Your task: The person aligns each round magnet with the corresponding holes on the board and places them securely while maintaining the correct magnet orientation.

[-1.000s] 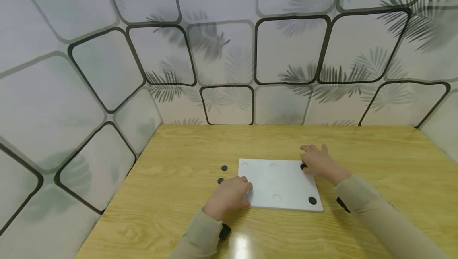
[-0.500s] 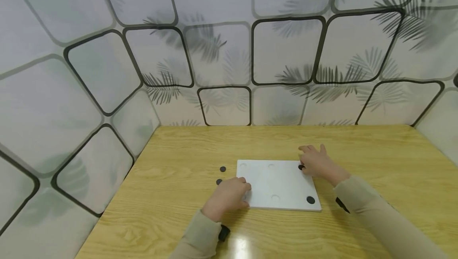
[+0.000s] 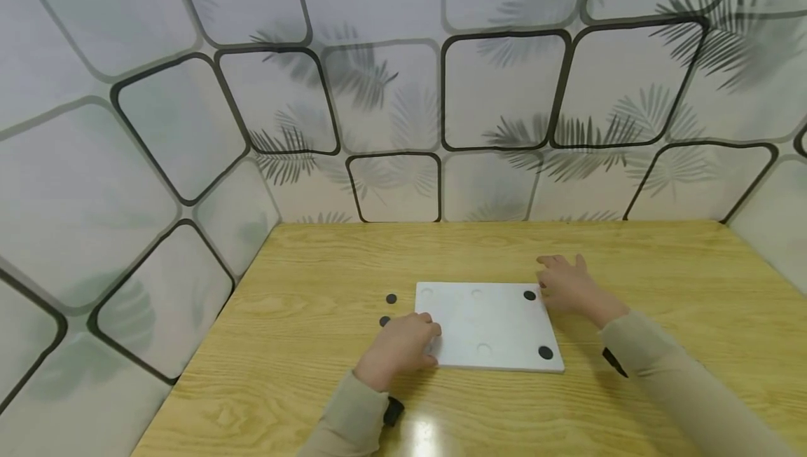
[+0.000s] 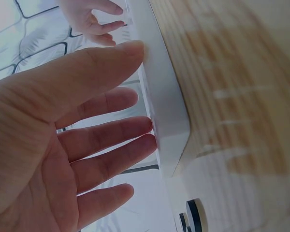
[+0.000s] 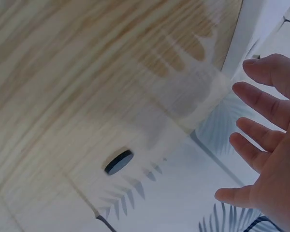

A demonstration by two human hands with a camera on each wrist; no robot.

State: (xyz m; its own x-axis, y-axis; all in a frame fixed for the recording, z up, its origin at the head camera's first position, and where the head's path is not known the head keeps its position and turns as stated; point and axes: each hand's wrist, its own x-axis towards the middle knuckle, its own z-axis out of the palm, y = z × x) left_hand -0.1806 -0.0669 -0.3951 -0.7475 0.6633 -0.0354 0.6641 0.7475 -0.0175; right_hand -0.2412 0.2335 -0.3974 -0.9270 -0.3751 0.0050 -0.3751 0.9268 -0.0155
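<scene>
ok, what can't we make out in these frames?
Head view: near-left corner of the rectangular white board, covered by the person's left hand; a recess there can't be confirmed.
Left wrist view: the farther round black disc, partly behind the nearer round black disc and cut off by the bottom edge.
Right wrist view: part of the person's right hand, cut off by the right edge.

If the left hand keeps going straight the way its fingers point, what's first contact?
The white rectangular board. The left hand is right at its left edge, fingers possibly touching already; depth makes exact contact hard to judge.
</scene>
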